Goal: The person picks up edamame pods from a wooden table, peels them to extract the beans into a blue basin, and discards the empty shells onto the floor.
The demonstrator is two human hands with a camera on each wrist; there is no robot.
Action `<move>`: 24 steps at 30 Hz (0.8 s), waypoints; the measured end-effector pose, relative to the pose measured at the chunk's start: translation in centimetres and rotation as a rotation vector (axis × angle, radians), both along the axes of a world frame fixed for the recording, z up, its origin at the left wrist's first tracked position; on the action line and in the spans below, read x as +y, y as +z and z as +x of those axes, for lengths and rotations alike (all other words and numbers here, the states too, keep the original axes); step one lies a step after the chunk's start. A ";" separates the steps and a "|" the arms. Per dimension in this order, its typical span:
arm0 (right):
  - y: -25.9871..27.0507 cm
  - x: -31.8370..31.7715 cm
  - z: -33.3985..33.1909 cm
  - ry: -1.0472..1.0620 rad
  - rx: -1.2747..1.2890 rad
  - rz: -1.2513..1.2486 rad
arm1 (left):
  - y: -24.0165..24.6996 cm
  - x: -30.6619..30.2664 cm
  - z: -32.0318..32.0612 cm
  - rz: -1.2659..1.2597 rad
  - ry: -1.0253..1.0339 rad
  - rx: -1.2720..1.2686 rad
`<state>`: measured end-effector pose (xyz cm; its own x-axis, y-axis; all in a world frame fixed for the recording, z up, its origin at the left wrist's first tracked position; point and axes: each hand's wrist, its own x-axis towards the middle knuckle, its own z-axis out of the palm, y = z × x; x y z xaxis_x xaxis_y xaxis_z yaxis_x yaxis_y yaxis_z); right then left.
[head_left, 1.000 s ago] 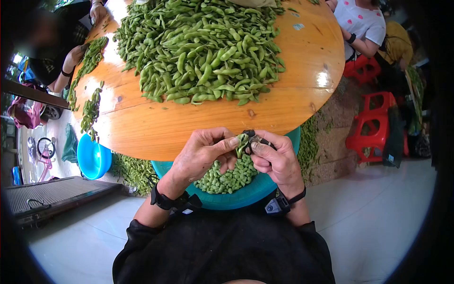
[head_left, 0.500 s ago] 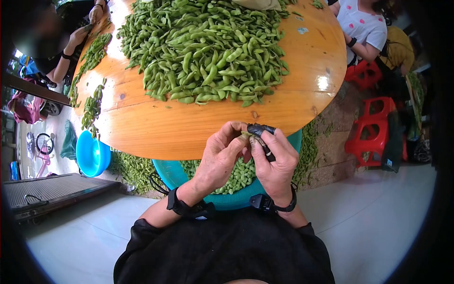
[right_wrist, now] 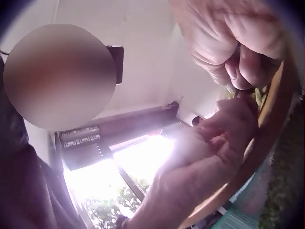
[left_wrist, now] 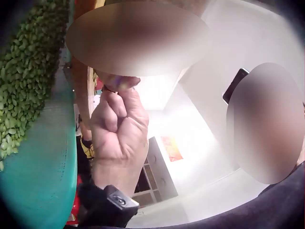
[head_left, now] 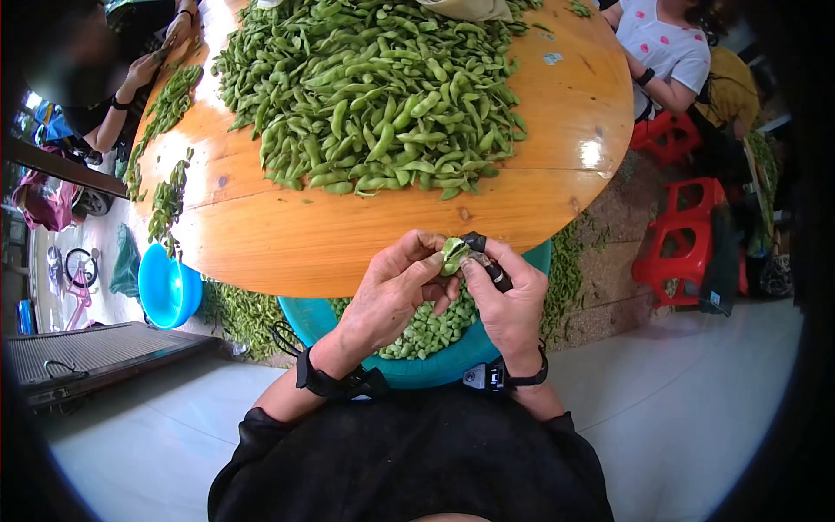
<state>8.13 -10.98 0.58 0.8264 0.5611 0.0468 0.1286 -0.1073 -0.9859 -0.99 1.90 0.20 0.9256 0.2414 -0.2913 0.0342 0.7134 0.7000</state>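
In the head view, both hands meet over the near edge of the table. My left hand [head_left: 387,283] pinches a green edamame pod [head_left: 452,257] between thumb and fingers. The pod's side looks split. My right hand [head_left: 509,300] grips the pod's other end, with black coverings on some fingers. Directly below the hands is a teal basin [head_left: 426,374] of shelled green beans [head_left: 426,335], partly hidden by them. A blurred patch covers the fingertips in the left wrist view, while the right wrist view has the two hands touching.
A big heap of edamame pods [head_left: 374,104] covers the middle of the wooden table [head_left: 287,235]. Small pod piles [head_left: 167,204] lie at its left. A blue basin [head_left: 170,287] stands on the floor, red stools [head_left: 687,230] at right. Two other people sit around the table.
Half a second ago my hands hid most of the pod; now it shows between them with a split side. Both hands have shifted slightly.
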 end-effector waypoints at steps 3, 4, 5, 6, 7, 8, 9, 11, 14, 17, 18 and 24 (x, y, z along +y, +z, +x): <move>0.1 0.2 -0.4 -0.021 -0.156 0.004 | 0.1 0.0 -0.3 0.005 0.011 -0.028; 0.0 0.3 -0.4 -0.021 -0.157 0.005 | 0.2 0.0 -0.3 0.030 0.006 -0.048; -0.1 0.3 -0.5 -0.033 -0.332 -0.015 | 0.3 0.0 -0.3 0.030 0.006 -0.049; -0.2 0.3 -0.7 -0.046 -0.506 -0.035 | 0.4 0.0 -0.4 0.033 0.001 -0.011; -0.1 0.4 -0.9 -0.045 -0.507 -0.035 | 0.6 0.0 -0.5 0.037 -0.004 0.028; 0.0 0.5 -1.2 -0.039 -0.528 -0.033 | 0.4 0.0 -0.6 0.036 -0.002 0.027; 0.0 0.5 -1.4 -0.031 -0.549 -0.030 | 0.0 0.0 -0.6 0.034 0.001 -0.022; -0.2 0.6 -1.5 -0.028 -0.532 -0.028 | -0.6 -0.1 -0.6 0.032 0.003 -0.071; 0.0 0.9 -1.3 -0.012 -0.558 0.008 | -1.0 -0.1 -0.7 -0.009 0.074 0.044; 0.0 0.8 -0.6 0.014 -0.430 -0.006 | -1.3 -0.1 -0.6 -0.037 0.040 -0.082; -0.2 0.8 -0.4 0.007 -0.352 0.018 | -1.0 -0.4 -0.4 -0.030 0.058 -0.069; 0.4 0.2 0.2 -0.002 -0.379 0.003 | -0.5 0.4 -0.5 -0.010 -0.006 -0.049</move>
<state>8.32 -10.81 0.95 0.7515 0.5588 0.3506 0.4838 -0.1055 -0.8688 -1.52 2.27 -0.35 0.9402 0.2335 -0.2479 0.0040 0.7203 0.6937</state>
